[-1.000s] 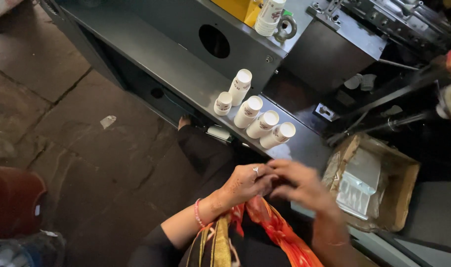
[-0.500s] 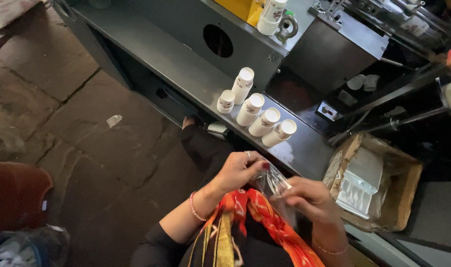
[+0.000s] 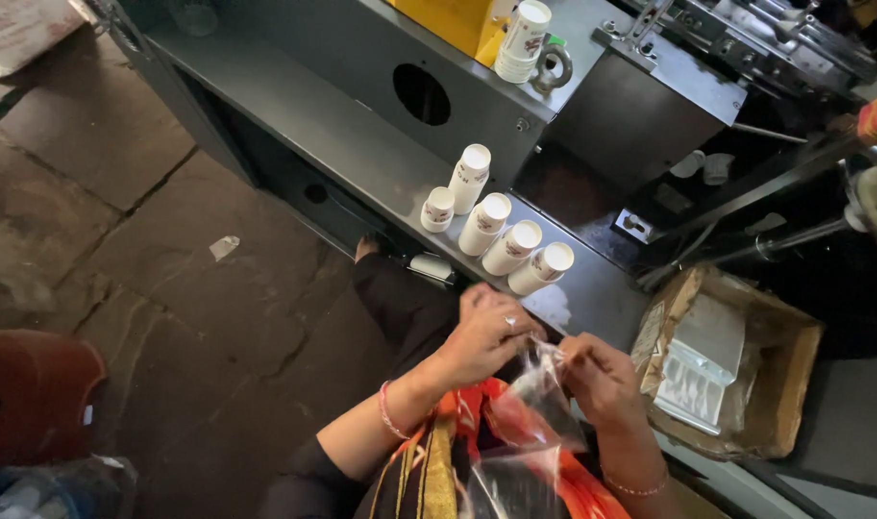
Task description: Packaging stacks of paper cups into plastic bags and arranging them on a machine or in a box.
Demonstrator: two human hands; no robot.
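Both my hands pinch the top edge of a clear plastic bag (image 3: 539,404) that hangs over my lap. My left hand (image 3: 486,332), with a ring and a pink bangle, grips the bag's left edge. My right hand (image 3: 602,377) holds the right edge a little apart from it. Just beyond my hands, several stacks of white paper cups (image 3: 501,235) stand on a grey metal shelf (image 3: 361,144). An orange and red scarf (image 3: 477,432) drapes below the bag.
A cardboard box (image 3: 746,384) holding flat clear plastic bags sits at the right. Another cup stack (image 3: 523,38) stands on the grey machine top beside a yellow box (image 3: 448,19). A red stool (image 3: 30,399) is at the lower left on the stone floor.
My hands were close together a second ago; they have drawn apart, and the clear bag now hangs spread between them.
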